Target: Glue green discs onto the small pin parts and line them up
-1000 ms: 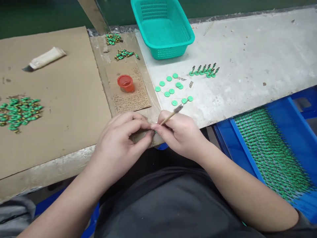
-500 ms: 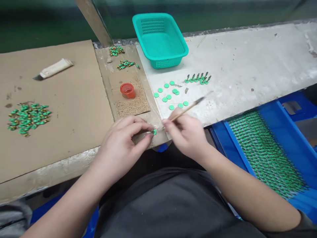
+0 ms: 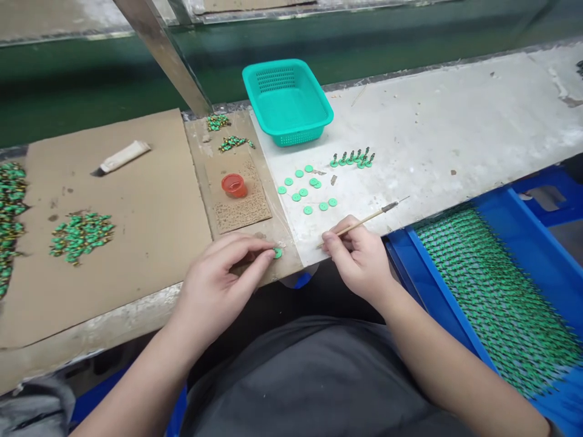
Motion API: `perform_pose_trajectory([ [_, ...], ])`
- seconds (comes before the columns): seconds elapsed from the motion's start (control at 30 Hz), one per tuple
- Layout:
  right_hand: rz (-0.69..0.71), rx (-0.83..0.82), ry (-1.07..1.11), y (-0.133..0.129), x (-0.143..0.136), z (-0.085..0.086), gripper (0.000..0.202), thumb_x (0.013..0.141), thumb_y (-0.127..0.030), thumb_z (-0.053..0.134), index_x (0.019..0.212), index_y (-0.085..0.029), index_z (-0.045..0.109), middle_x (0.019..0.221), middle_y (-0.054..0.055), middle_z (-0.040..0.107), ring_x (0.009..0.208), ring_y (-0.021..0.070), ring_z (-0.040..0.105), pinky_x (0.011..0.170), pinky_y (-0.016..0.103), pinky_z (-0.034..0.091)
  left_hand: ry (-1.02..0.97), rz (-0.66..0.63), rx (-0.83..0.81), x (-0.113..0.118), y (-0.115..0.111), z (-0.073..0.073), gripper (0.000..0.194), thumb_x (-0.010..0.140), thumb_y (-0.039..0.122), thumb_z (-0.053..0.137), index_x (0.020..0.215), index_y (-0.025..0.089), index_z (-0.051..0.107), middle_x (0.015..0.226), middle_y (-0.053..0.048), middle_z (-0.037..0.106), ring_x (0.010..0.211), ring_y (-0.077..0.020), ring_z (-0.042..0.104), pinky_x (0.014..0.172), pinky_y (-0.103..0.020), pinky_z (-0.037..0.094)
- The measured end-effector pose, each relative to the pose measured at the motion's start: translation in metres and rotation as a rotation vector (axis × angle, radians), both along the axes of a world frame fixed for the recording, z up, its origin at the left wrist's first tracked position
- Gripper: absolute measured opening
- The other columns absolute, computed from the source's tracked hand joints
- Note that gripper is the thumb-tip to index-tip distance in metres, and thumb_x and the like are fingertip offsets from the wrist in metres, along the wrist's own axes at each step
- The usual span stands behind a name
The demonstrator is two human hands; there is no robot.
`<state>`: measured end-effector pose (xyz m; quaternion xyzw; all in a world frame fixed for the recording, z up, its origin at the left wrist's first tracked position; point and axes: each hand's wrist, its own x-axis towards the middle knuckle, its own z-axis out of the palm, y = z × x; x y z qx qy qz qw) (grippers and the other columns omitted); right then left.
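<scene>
Between the thumb and fingertips of my left hand [image 3: 230,270] is a small green disc [image 3: 277,252], held over the table's front edge; a figure that may be joined to it is hidden by the fingers. My right hand [image 3: 357,258] grips a thin paintbrush [image 3: 367,220], its dark bristles pointing up and right, the bare handle end towards the disc. Several loose green discs [image 3: 303,192] lie on the white surface ahead. Beyond them small dark figures [image 3: 353,158] stand upright on green discs. A red cup [image 3: 234,186] of liquid sits on a speckled cardboard piece [image 3: 243,211].
A turquoise basket [image 3: 291,130] stands at the back. Piles of small green-and-gold pieces [image 3: 82,235] and a tube [image 3: 122,158] lie on the cardboard [image 3: 150,212] at left. Below right, a blue crate [image 3: 523,237] holds rows of green-based pieces. A metal post [image 3: 164,57] rises behind.
The camera view has tilted up and to the left. My right hand with the brush has drawn away from the disc, to the right. My left hand still holds the disc.
</scene>
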<state>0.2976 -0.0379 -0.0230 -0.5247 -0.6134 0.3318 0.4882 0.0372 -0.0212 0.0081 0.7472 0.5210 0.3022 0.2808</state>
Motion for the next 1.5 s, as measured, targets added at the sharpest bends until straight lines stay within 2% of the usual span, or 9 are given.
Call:
perform_pose_trajectory([
  [0.23,0.034,0.028,-0.034,0.001,0.002,-0.004,0.021,0.112,-0.031,0.067,0.091,-0.025,0.066,0.083,0.002,0.075,0.072,0.0187,0.076,0.068,0.03,0.057,-0.062,0.086,-0.03,0.01,-0.002,0.036,0.015,0.101,0.04,0.077,0.093,0.035,0.088,0.099,0.002,0.087,0.091,-0.0173,0.08,0.085,-0.026,0.063],
  [0.37,0.033,0.083,-0.032,-0.002,0.0,-0.003,0.023,0.112,-0.03,0.066,0.089,-0.025,0.067,0.082,0.003,0.075,0.074,0.0198,0.076,0.072,0.031,0.057,-0.055,0.089,-0.033,0.014,0.008,0.047,0.018,0.096,0.05,0.081,0.091,0.035,0.09,0.095,0.002,0.088,0.082,-0.0185,0.079,0.077,-0.027,0.063],
  [0.47,0.023,0.111,-0.028,-0.006,0.004,0.001,0.024,0.112,-0.029,0.064,0.088,-0.025,0.066,0.081,0.002,0.075,0.073,0.0191,0.076,0.071,0.029,0.057,0.0,0.064,-0.004,0.027,0.037,0.043,0.023,0.095,0.056,0.081,0.094,0.035,0.09,0.09,0.003,0.088,0.074,-0.0183,0.077,0.068,-0.027,0.06],
  [0.57,-0.013,0.117,-0.022,-0.012,0.013,0.004,0.025,0.112,-0.028,0.063,0.088,-0.024,0.066,0.08,0.002,0.074,0.072,0.0186,0.075,0.071,0.029,0.057,0.081,-0.05,0.115,0.058,0.08,0.037,0.027,0.101,0.053,0.072,0.098,0.031,0.088,0.088,0.001,0.086,0.072,-0.0184,0.075,0.065,-0.029,0.057],
  [0.73,-0.056,0.109,0.0,-0.023,0.032,0.005,0.024,0.112,-0.027,0.062,0.088,-0.024,0.063,0.08,0.001,0.071,0.071,0.0168,0.071,0.069,0.028,0.054,0.174,-0.215,0.31,0.126,0.147,0.022,0.023,0.101,0.042,0.069,0.098,0.03,0.088,0.101,-0.005,0.081,0.099,-0.0243,0.073,0.093,-0.038,0.057],
  [0.87,-0.084,0.093,0.002,-0.032,0.045,0.003,0.023,0.112,-0.026,0.062,0.089,-0.025,0.063,0.08,0.0,0.07,0.072,0.0172,0.069,0.071,0.028,0.052,0.246,-0.218,0.436,0.158,0.173,0.006,0.023,0.103,0.037,0.069,0.098,0.028,0.089,0.097,-0.008,0.069,0.098,-0.0271,0.064,0.093,-0.043,0.052],
  [1.0,-0.108,0.069,-0.002,-0.038,0.055,0.002,0.023,0.112,-0.026,0.062,0.09,-0.025,0.064,0.08,0.0,0.069,0.073,0.018,0.068,0.071,0.029,0.05,0.294,-0.223,0.498,0.166,0.179,-0.001,0.025,0.107,0.037,0.067,0.102,0.028,0.089,0.097,-0.007,0.067,0.096,-0.0275,0.061,0.089,-0.043,0.049],
  [1.33,-0.073,0.047,0.0,-0.036,0.06,0.006,0.025,0.113,-0.026,0.061,0.088,-0.026,0.061,0.08,0.0,0.067,0.074,0.0185,0.067,0.073,0.03,0.05,0.364,-0.198,0.486,0.171,0.177,-0.001,0.026,0.106,0.037,0.067,0.1,0.028,0.09,0.096,-0.008,0.07,0.097,-0.0292,0.064,0.088,-0.044,0.049],
  [1.5,-0.061,0.021,-0.013,-0.04,0.059,0.006,0.023,0.113,-0.026,0.06,0.089,-0.025,0.062,0.082,0.001,0.069,0.076,0.0194,0.069,0.075,0.031,0.051,0.343,-0.138,0.42,0.162,0.168,0.01,0.035,0.109,0.043,0.058,0.111,0.027,0.089,0.102,-0.009,0.076,0.103,-0.0293,0.07,0.097,-0.045,0.054],
])
